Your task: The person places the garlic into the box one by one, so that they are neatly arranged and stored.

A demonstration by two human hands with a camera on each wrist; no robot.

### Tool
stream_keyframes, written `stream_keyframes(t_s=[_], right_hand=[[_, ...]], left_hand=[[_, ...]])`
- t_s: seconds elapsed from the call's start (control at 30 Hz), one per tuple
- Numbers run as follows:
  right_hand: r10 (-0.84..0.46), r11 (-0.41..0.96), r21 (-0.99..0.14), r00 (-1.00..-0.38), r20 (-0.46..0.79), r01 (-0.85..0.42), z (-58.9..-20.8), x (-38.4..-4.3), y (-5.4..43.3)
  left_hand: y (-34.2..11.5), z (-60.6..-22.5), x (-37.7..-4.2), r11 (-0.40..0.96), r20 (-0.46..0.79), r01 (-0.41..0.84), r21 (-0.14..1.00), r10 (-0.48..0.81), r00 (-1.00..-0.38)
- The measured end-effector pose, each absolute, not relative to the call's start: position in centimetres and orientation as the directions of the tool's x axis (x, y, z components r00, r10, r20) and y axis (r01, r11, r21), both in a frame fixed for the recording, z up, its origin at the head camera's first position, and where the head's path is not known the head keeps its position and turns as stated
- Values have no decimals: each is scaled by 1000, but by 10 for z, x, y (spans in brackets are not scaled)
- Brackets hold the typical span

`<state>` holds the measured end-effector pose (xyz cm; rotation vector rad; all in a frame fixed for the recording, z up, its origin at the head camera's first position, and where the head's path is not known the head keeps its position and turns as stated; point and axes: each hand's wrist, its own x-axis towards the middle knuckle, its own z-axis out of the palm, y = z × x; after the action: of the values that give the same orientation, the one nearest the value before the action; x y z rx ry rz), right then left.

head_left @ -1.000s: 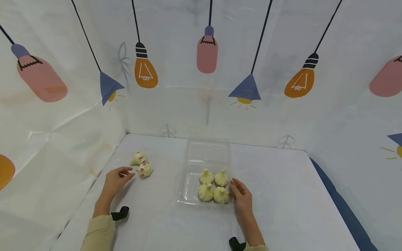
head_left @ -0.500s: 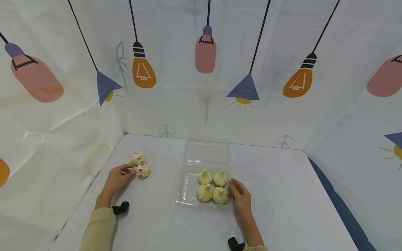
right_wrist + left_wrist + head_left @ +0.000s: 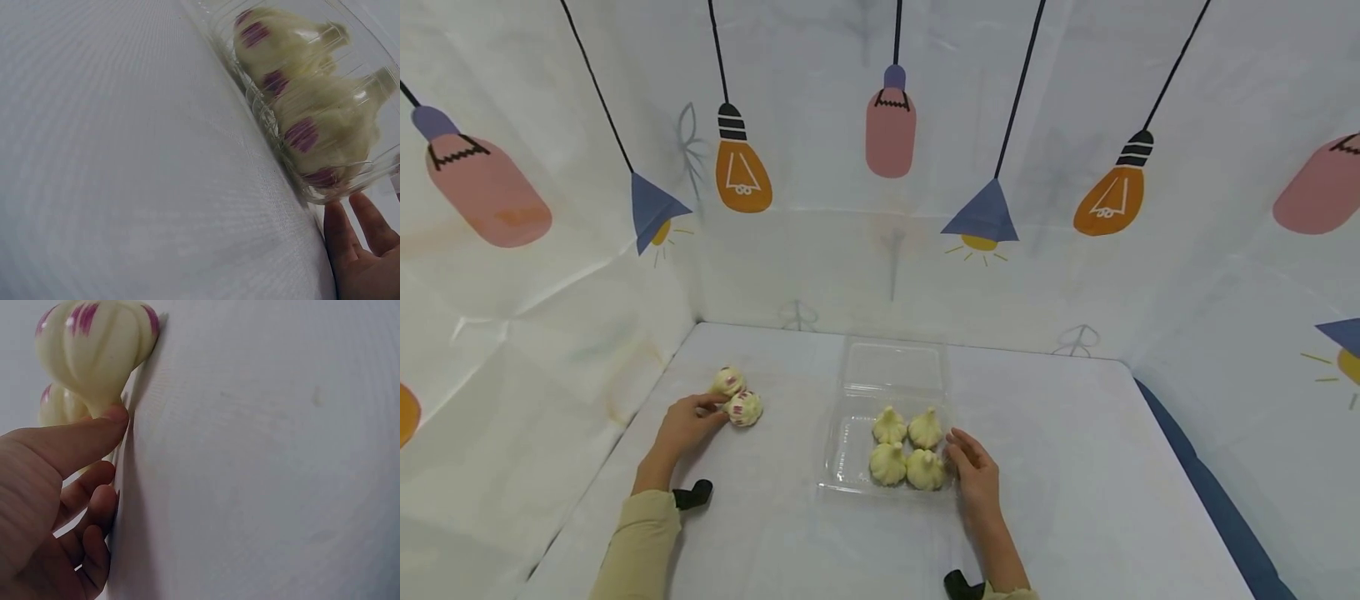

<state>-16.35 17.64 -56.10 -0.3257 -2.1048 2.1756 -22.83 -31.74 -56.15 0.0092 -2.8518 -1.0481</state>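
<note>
Two whitish garlic bulbs with purple marks lie together at the left of the table. My left hand (image 3: 688, 423) is at the nearer garlic bulb (image 3: 745, 408), its thumb and fingers pinching the stem; in the left wrist view the thumb tip lies on the neck of this garlic bulb (image 3: 94, 347). The farther garlic bulb (image 3: 728, 381) sits just behind. A clear plastic clamshell box (image 3: 850, 454), lid raised back, holds several garlic bulbs in its right part. Beside its right wall is my right hand (image 3: 976, 475), fingers extended, fingertips (image 3: 334, 209) right at the box's edge.
The white table (image 3: 1075, 467) meets a white sheet wall (image 3: 820, 250) printed with hanging lamps at the back and left. The transparent lid (image 3: 895, 364) lies toward the back edge. Dark blue cloth (image 3: 1210, 492) shows past the right edge.
My left hand has moved right to the nearer bulb, and its fingers have closed in on the stem. The right hand stays beside the box.
</note>
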Motion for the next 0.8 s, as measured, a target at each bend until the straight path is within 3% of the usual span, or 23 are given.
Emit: stream_keyframes(t_s=[0.53,0.8], right_hand=[[240,-30,-993,-964,-118,114,-564,-160,176],[204,-51,-995,-974,-97,88,-560,-161,176]], left_hand=[[-314,-568,-223,773,35,-1,634,-30,-999],[-310,-565,-227,771,97,62,633,0,-995]])
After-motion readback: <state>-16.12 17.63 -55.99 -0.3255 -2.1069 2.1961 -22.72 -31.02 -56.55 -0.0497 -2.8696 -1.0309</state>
